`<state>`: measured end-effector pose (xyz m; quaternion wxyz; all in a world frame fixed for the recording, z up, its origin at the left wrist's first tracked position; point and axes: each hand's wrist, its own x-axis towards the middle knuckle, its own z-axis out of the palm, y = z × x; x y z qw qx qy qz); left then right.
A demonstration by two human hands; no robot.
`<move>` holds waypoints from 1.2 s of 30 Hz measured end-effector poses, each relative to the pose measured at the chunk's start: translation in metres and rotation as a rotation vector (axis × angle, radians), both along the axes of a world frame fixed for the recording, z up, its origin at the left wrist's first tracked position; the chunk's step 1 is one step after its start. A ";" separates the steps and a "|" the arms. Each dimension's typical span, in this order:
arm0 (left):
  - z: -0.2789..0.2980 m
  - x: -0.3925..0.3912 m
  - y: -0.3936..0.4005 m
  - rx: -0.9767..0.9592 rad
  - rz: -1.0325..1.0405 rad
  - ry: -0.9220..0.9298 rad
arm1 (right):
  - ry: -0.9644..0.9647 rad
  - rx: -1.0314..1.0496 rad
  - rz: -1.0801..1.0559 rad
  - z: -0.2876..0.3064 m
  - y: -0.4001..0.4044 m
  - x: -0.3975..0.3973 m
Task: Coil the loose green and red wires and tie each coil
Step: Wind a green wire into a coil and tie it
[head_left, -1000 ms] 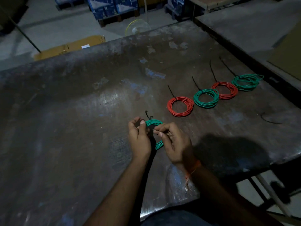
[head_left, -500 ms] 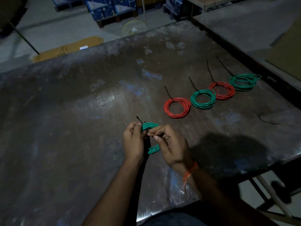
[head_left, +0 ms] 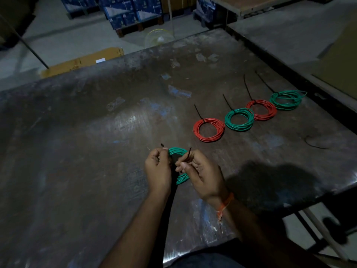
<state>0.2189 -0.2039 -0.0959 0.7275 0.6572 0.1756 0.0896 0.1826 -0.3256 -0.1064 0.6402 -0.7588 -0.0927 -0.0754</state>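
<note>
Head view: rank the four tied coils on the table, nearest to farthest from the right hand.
From the right hand:
1. Near red coil, row's near-left end.
2. Near green coil, next along.
3. Far red coil, further back-right.
4. Far green coil, far-right end.

Worn metal table (head_left: 77, 151), scuffed, blue paint patches. Flattened cardboard box (head_left: 81, 61) on floor beyond far edge. Stacked blue cartons (head_left: 133, 10) far back on pallet. Second table (head_left: 289, 31) far right.

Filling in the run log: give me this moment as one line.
step: tying green coil | left hand: holds coil, tie head | right hand: pinches tie tail | done: four tied coils on table
</note>
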 end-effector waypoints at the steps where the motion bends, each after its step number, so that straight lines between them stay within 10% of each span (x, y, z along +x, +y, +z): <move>1: 0.001 0.000 0.000 0.001 0.003 -0.003 | 0.002 0.000 0.002 0.000 0.000 0.000; 24: -0.005 0.003 0.002 0.000 -0.014 -0.024 | -0.021 -0.017 -0.002 0.003 -0.002 -0.004; 36: -0.013 0.002 0.003 0.047 -0.055 -0.086 | -0.264 -0.365 -0.403 0.015 -0.011 0.016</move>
